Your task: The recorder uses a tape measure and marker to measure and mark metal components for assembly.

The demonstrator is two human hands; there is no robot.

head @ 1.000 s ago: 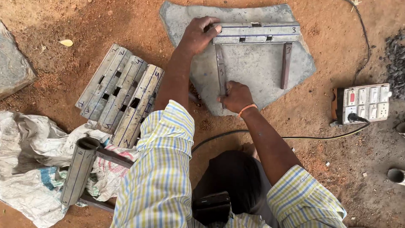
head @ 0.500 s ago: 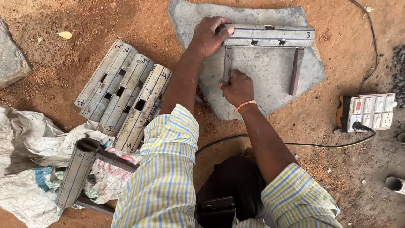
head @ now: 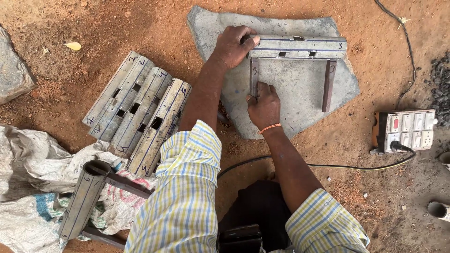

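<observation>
A grey metal channel bar (head: 300, 47) with slots lies across the top of a flat grey stone slab (head: 300, 89). Two thin flat metal strips hang down from it: the left strip (head: 254, 75) and the right strip (head: 329, 84). My left hand (head: 232, 46) grips the left end of the channel bar. My right hand (head: 264, 105) pinches the lower end of the left strip against the slab.
Several more slotted channel bars (head: 136, 112) lie side by side on the red dirt at left. Another bar with strips (head: 86, 199) rests on crumpled sacks (head: 33, 187). A switch and socket box (head: 408, 130) with a black cable (head: 328, 165) sits at right. A stone (head: 14, 70) is far left.
The view has shifted so the slab and bars sit lower and further right in frame. Both hands keep their hold on the bar and the left strip.
</observation>
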